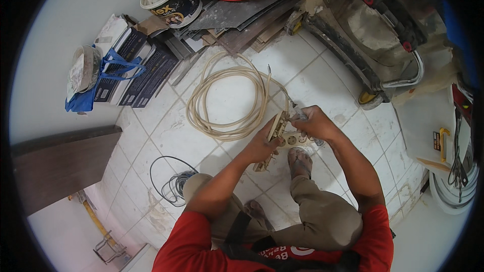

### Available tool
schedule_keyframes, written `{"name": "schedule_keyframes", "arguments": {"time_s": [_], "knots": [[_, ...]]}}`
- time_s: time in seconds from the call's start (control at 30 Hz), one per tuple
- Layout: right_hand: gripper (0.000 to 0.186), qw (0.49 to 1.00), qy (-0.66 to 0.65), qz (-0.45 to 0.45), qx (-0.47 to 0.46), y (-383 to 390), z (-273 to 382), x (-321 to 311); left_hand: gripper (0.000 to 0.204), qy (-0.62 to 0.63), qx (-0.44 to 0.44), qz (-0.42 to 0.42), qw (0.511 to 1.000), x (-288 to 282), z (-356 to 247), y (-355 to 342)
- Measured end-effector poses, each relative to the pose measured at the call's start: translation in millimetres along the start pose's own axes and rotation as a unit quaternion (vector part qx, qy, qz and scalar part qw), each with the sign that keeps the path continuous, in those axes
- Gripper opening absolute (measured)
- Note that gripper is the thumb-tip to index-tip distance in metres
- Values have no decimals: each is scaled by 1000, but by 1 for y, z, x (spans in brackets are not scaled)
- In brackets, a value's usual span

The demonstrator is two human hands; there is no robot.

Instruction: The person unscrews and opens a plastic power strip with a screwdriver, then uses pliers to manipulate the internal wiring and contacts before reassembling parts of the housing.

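My left hand (263, 144) is wrapped round the opened beige body of a power strip (277, 127), tilted up, with metal contacts showing inside. My right hand (317, 123) is closed round a grey-handled tool (301, 114) at the strip's upper end; its exact kind is hard to make out. Just below the hands, near my foot, is a beige socket cover (293, 140) with round outlets. A beige cable (237, 72) lies coiled on the tiles beyond my hands, and one end runs up to the strip's upper end.
A thin dark cable (177, 184) lies bundled by my left knee. At the far left are stacked boxes (148, 78) and a bucket (174, 2). Dark planks (247, 7) lie at the back. A wheeled cart (348, 45) stands at the right, and a brown panel (65, 166) at the left.
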State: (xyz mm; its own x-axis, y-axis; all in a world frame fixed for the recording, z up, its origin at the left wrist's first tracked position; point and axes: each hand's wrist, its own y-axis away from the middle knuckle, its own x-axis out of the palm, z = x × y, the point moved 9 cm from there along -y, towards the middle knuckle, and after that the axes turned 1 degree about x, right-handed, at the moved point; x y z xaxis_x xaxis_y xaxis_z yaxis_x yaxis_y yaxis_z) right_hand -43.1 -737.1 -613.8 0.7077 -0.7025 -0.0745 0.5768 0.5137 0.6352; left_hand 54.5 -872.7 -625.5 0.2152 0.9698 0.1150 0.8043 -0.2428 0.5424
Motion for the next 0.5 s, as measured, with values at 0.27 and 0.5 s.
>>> {"name": "schedule_keyframes", "arguments": {"time_s": [0.27,0.5], "knots": [[37,996,49,24,74,-6,-16,-6,69,209,2,63,976,3,16,5],[37,973,-212,8,92,-32,-41,16,82,227,3,94,969,2,20,4]]}}
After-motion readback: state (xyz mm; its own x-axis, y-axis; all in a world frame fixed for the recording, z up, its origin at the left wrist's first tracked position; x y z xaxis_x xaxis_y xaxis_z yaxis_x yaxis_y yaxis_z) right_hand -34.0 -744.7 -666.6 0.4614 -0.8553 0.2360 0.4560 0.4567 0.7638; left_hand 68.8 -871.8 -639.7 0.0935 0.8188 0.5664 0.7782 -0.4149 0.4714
